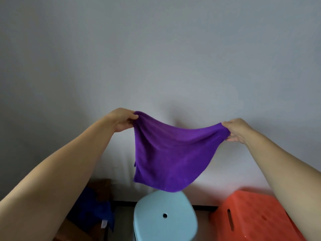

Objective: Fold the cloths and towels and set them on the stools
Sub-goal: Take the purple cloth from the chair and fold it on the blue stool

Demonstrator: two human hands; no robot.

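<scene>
Two hands hold a purple cloth (171, 153) in the air, above the light blue stool (165, 218).

The left hand (121, 120) pinches one upper corner with closed fingers, and the right hand (238, 129) pinches the other; the top edge sags between them. The lower edge hangs just over the stool's back rim, whether touching I cannot tell. Right of this stool stands an orange stool (251, 218); left of it lies a dark blue cloth (93, 209). Behind is a plain wall (156, 49).

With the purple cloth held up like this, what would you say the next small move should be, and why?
Probably bring the left hand and right hand together to halve the purple cloth: each pinches a top corner, and it hangs in the air above the light blue stool.
</scene>
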